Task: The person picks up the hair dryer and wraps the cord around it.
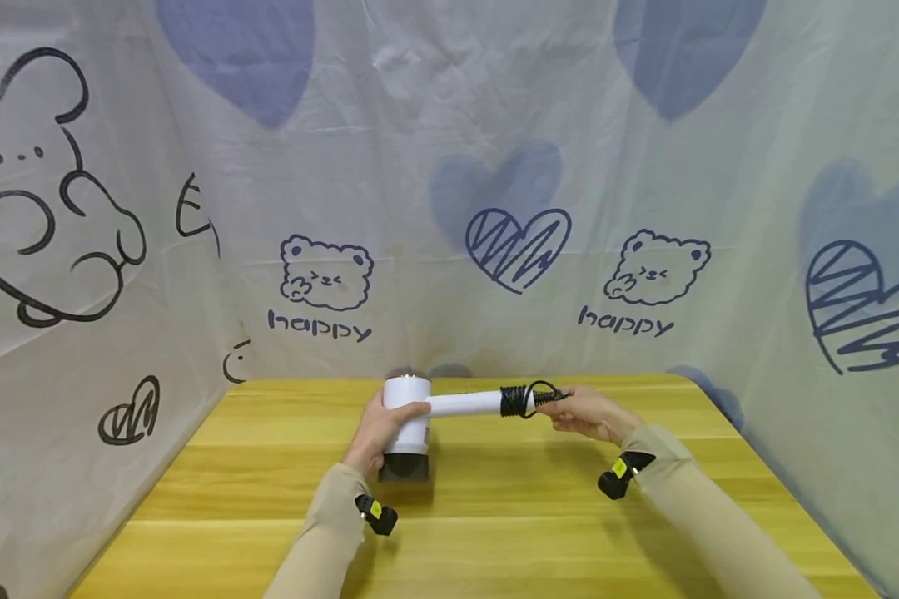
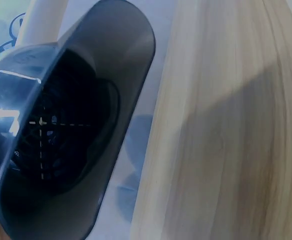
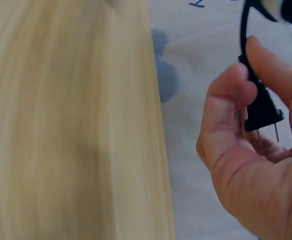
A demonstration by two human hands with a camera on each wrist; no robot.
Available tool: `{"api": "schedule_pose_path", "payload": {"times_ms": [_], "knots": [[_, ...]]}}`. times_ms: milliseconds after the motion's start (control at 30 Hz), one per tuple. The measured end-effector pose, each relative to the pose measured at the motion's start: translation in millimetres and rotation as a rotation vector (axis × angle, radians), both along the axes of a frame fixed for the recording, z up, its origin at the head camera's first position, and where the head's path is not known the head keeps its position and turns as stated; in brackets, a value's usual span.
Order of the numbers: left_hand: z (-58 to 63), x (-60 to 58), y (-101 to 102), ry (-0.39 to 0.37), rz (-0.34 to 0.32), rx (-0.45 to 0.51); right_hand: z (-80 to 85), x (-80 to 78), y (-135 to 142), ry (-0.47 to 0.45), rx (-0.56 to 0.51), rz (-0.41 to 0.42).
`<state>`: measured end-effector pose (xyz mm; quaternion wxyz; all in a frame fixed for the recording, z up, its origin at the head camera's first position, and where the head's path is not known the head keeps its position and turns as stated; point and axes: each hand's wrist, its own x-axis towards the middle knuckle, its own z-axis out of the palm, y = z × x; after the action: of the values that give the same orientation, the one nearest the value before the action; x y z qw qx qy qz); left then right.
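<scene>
A white hair dryer [image 1: 464, 405] is held up over the wooden table, its handle pointing right. Its barrel is gripped by my left hand [image 1: 374, 428], with the thumb across the front near the handle. The dark flat nozzle [image 1: 404, 467] faces me; the left wrist view looks into the nozzle opening [image 2: 121, 45], with a grille inside. Black cord [image 1: 513, 401] is wound around the handle's end. Beside that end, my right hand [image 1: 588, 412] pinches the black two-pin plug [image 3: 263, 110] between thumb and fingers, its metal pins pointing toward the palm.
Under both hands lies a yellowish wooden table [image 1: 509, 532]. White cloth [image 1: 419, 166] printed with hearts and bears hangs behind it and on both sides. A small black camera is strapped on each wrist over beige sleeves [image 1: 700, 487].
</scene>
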<state>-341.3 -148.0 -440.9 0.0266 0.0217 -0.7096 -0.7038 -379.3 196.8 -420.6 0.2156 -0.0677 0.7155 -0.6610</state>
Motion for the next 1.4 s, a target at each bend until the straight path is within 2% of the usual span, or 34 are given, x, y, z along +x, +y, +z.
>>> {"api": "schedule_pose_path", "payload": {"times_ms": [67,200,433,533,700,933,1067,1233,1400], "knots": [[-0.9,0.3,-1,0.01,-0.014,-0.023,3.1,-0.7,-4,-0.012,0.003,-0.029],[-1.8,0.0,-3,0.02,-0.055,-0.06,6.7,-1.7,-12,0.005,0.028,-0.028],[-4.4,1.7,-6,0.025,-0.116,-0.188,5.9,2.7,-19,0.069,0.139,0.049],[-6.7,2.0,-5,0.031,-0.126,-0.21,7.5,6.0,-23,0.101,0.188,0.089],[-11.0,2.4,-2,0.044,-0.083,-0.236,12.0,6.1,-30,0.165,0.232,0.137],[-17.1,4.0,1,0.02,-0.016,-0.283,11.9,6.1,-35,0.183,0.267,0.214],[-18.4,3.2,0,-0.025,-0.014,-0.227,10.3,12.8,-45,0.3,0.376,0.221],[-21.0,0.3,-6,-0.05,-0.015,-0.148,6.0,17.1,-65,0.492,0.53,0.155],[-25.7,-3.8,-17,-0.087,0.0,-0.152,-4.1,15.2,-84,0.553,0.573,0.095]]}}
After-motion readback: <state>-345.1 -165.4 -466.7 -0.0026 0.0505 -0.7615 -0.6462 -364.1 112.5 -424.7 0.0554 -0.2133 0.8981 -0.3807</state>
